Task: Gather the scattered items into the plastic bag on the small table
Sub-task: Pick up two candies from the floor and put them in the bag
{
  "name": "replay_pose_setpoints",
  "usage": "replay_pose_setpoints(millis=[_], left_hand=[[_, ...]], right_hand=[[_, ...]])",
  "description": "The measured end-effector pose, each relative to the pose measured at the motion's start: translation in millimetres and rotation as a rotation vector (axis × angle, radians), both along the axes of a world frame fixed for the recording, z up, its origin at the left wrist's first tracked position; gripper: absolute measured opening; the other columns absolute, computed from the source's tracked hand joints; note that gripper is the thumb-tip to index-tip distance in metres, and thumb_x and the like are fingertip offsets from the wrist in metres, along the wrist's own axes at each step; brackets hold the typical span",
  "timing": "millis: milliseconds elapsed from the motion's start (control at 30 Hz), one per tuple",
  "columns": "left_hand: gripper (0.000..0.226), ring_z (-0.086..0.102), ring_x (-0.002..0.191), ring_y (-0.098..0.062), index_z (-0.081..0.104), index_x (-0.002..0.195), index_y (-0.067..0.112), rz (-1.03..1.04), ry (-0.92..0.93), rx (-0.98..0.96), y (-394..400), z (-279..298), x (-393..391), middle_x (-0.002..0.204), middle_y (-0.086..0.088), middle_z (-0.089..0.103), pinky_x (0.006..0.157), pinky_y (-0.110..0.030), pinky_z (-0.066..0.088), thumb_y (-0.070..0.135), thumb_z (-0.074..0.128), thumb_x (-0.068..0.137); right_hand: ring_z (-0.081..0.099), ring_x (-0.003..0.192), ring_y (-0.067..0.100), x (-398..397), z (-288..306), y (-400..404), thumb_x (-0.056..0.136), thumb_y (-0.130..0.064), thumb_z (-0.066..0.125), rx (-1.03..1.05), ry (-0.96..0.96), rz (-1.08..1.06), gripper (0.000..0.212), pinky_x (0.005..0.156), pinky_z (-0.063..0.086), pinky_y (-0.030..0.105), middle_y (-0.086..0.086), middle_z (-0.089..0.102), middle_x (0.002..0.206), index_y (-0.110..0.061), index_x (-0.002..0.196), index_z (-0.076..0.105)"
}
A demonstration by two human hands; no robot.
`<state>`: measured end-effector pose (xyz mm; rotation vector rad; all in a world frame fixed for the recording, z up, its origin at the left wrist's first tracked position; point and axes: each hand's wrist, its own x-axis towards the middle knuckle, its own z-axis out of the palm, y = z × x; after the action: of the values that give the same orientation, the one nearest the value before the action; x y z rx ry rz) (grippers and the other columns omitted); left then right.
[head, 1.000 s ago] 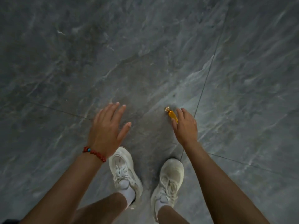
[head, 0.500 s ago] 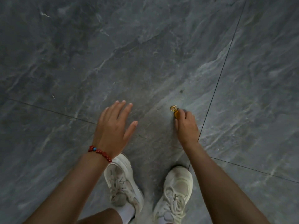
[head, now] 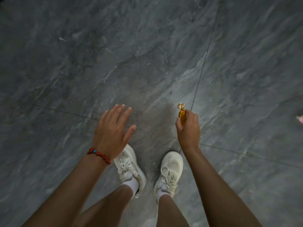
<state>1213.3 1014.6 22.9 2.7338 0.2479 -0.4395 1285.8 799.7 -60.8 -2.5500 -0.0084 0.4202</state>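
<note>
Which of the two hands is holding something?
The right hand: its fingers are closed on a gold-wrapped candy. The left hand, the one with the red bead bracelet, is open with spread fingers and holds nothing.

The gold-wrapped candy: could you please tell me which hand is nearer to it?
The right hand is nearer: it holds the gold-wrapped candy between thumb and fingers. The left hand is open, fingers spread, off to the candy's left and apart from it.
</note>
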Motion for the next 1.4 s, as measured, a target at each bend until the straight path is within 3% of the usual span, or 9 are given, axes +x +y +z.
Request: replay_pose_setpoints(millis=[267,333,500,700,867,1033,1400], left_hand=[[0.059,0.047,0.116,-0.037,0.049,0.124,0.001,-0.087,-0.031,0.018,-10,155,18,0.124,-0.023,0.053,0.095,-0.047,0.033,0.045,0.023,0.095],[0.064,0.048,0.115,-0.037,0.051,0.123,0.000,-0.100,-0.028,0.020,-13,194,23,0.123,-0.024,0.053,0.096,-0.045,0.029,0.047,0.019,0.095],[0.060,0.050,0.112,-0.038,0.048,0.122,0.002,-0.131,-0.073,0.011,-19,275,40,0.121,-0.024,0.055,0.091,-0.052,0.039,0.047,0.019,0.096],[0.060,0.051,0.110,-0.039,0.045,0.123,0.003,-0.234,-0.069,-0.003,-31,337,76,0.120,-0.025,0.055,0.090,-0.052,0.040,0.049,0.017,0.096],[0.063,0.048,0.113,-0.039,0.049,0.123,-0.001,-0.372,-0.119,-0.010,-71,379,117,0.121,-0.025,0.054,0.092,-0.052,0.039,0.048,0.020,0.095],[0.066,0.048,0.114,-0.038,0.051,0.122,0.002,-0.525,-0.151,-0.021,-138,411,151,0.121,-0.023,0.055,0.091,-0.050,0.040,0.050,0.015,0.095],[0.068,0.051,0.113,-0.038,0.053,0.122,0.003,-0.855,-0.099,-0.008,-322,419,230,0.121,-0.022,0.056,0.089,-0.051,0.043,0.052,0.014,0.095]], right_hand=[[0.043,0.081,0.009,6,186,-27,0.087,-0.016,0.059,0.032,-0.007,-0.234,0.033,0.067,0.033,0.023,0.012,0.053,0.103,-0.005,0.117,0.051],[0.044,0.080,0.010,8,232,-36,0.087,-0.016,0.060,0.045,-0.031,-0.272,0.034,0.066,0.033,0.023,0.011,0.053,0.103,-0.004,0.117,0.052],[0.047,0.074,0.014,13,331,-67,0.083,-0.011,0.064,0.052,-0.135,-0.363,0.031,0.063,0.034,0.026,0.014,0.055,0.096,-0.002,0.112,0.055],[0.051,0.079,0.018,1,418,-117,0.084,-0.010,0.062,0.016,-0.194,-0.595,0.032,0.065,0.033,0.025,0.016,0.056,0.101,0.000,0.114,0.054],[0.054,0.079,0.024,-14,463,-160,0.086,-0.011,0.060,0.003,-0.216,-0.769,0.031,0.064,0.037,0.028,0.016,0.055,0.103,-0.001,0.114,0.054],[0.047,0.075,0.017,-25,493,-208,0.086,-0.011,0.059,0.003,-0.252,-0.925,0.027,0.064,0.035,0.028,0.016,0.055,0.099,0.000,0.111,0.054],[0.044,0.068,0.013,-8,503,-345,0.088,-0.016,0.058,0.007,-0.234,-1.195,0.024,0.055,0.030,0.023,0.010,0.054,0.095,-0.004,0.109,0.054]])
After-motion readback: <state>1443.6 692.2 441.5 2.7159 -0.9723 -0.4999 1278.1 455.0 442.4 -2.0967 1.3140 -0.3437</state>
